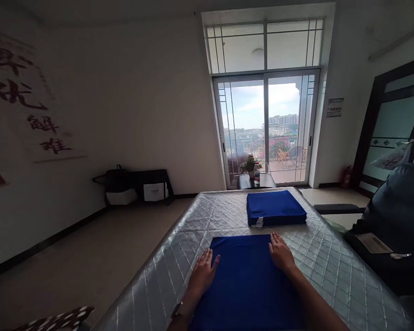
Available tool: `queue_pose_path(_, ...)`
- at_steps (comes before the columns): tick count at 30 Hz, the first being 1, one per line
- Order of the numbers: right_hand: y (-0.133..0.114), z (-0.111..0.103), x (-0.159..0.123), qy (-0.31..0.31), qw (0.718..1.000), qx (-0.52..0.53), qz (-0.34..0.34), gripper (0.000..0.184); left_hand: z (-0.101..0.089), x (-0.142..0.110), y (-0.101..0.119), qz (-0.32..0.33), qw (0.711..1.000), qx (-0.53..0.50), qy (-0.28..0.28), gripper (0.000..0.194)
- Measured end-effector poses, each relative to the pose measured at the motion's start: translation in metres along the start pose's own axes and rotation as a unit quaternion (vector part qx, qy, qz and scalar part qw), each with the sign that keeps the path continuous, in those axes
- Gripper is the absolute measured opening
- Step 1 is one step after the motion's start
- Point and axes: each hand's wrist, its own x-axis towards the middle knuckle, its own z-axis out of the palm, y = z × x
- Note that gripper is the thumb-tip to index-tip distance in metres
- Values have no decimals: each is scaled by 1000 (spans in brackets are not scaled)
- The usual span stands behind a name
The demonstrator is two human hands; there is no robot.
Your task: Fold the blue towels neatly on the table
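A blue cloth (243, 280) lies flat on the table in front of me, its near part running out of the bottom of the view. My left hand (204, 269) rests along its left edge, fingers stretched forward and thumb apart on the fabric. On the opposite edge, near the far right corner, my right hand (280, 252) lies with its fingers extended. Neither hand grips anything. Beyond them sits a neat stack of folded blue cloth (276, 204), with a small white label hanging from its front left side.
A silver quilted cover (172, 259) spans the table. Past its far end, a small dark table (265, 182) holds a potted plant (250, 164) and a bottle (257, 174). At right stands a dark chair (396, 216) with papers on it. Bags (119, 181) rest by the left wall.
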Motion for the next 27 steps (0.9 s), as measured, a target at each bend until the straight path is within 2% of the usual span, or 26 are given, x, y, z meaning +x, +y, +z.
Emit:
queue_pose_path(6, 1, -2, -1, -9, 1000, 11, 7, 69, -9, 2, 6, -8, 999, 52, -7, 80)
queue_pose_path(8, 0, -2, -1, -11, 1000, 11, 6, 69, -11, 5, 14, -10, 997, 82, 8, 80)
queue_pose_path(10, 0, -2, -1, -12, 1000, 11, 7, 69, -11, 9, 30, 8, 994, 102, 40, 76)
queue_pose_path(13, -1, -2, -2, -13, 1000, 10, 6, 69, -2, 16, 75, 89, 991, 89, 51, 69)
queue_pose_path(17, 0, -3, -3, -10, 1000, 6, 2, 68, 25, 25, 152, 209, 977, 41, 0, 64)
queue_pose_path(20, 2, -2, -3, -11, 1000, 1, -7, 66, 45, 31, 189, 246, 969, 25, -19, 62)
queue_pose_path(21, 2, -1, -3, -10, 1000, 1, -8, 66, 49, 32, 192, 245, 969, 22, -22, 63)
queue_pose_path(23, 3, 0, -2, -9, 1000, 3, -6, 66, 52, 35, 186, 226, 974, 20, -25, 65)
queue_pose_path(25, 2, 0, -1, -8, 1000, 7, 1, 67, 48, 38, 163, 195, 980, 24, -23, 67)
queue_pose_path(27, 1, 0, -1, -7, 1000, 12, 8, 68, 39, 43, 129, 157, 987, 33, -17, 70)
